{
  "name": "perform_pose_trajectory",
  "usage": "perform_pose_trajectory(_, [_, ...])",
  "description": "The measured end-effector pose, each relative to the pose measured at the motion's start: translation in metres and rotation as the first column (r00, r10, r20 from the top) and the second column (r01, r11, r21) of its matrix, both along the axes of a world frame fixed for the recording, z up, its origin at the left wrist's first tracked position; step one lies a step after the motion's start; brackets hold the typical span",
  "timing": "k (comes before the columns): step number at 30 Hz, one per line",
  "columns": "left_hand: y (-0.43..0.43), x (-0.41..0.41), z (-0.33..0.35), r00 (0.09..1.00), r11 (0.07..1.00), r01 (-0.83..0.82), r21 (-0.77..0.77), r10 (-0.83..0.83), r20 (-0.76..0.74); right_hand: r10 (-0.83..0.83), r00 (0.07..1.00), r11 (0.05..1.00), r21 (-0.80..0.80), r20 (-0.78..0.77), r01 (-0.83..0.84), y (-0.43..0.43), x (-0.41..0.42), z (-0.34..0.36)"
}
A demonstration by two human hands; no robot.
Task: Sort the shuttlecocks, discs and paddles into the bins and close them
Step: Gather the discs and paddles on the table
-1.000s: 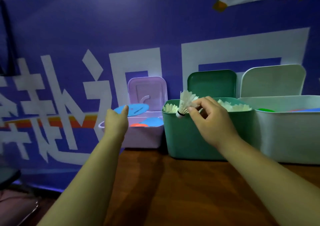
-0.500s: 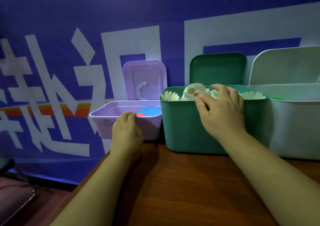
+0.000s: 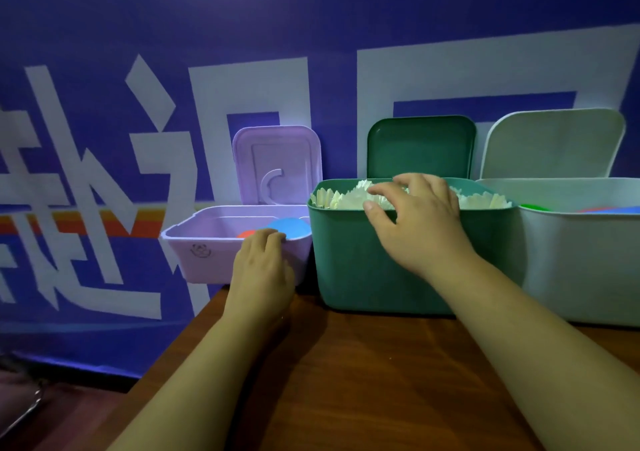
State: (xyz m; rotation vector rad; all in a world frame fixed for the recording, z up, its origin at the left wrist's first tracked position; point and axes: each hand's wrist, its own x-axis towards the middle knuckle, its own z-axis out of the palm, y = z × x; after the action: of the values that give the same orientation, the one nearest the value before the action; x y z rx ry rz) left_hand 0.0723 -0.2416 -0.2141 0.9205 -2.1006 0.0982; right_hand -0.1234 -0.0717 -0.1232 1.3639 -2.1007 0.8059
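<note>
Head view: right hand rests fingers spread over the white shuttlecocks filling the green bin, pinching nothing. Left of the green bin, left hand curls its fingers on the purple bin rim beside blue and red discs. Right of it, the white bin stands open.

Table at 6 o'clock open for my arms. Bins wall off 12: purple bin, green bin, white bin, lids up behind.
</note>
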Motion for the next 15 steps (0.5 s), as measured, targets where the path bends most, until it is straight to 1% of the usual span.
perform_pose_trajectory(4, [0.002,-0.002,-0.003,1.0,0.999,0.027,-0.031,-0.027,-0.001,0.041,0.998,0.983,0.181,-0.041,-0.033,-0.009,0.004,0.022])
perform_pose_trajectory(8, [0.005,-0.003,-0.001,0.999,0.999,0.037,-0.003,-0.038,-0.015,-0.001,0.993,0.922,0.384,-0.121,0.047,-0.025,0.005,0.049])
perform_pose_trajectory(11, [0.004,-0.002,-0.001,0.999,0.999,0.049,0.004,-0.049,-0.015,-0.014,0.996,0.873,0.484,-0.092,0.057,-0.041,-0.002,0.06])
perform_pose_trajectory(13, [0.004,-0.001,0.0,0.998,0.998,0.058,0.012,-0.058,-0.024,-0.021,0.998,0.881,0.471,-0.062,0.048,-0.05,-0.008,0.063])
perform_pose_trajectory(15, [0.005,0.0,0.001,0.997,0.998,0.064,0.016,-0.064,-0.033,-0.019,1.0,0.942,0.337,0.002,0.017,-0.055,-0.013,0.066])
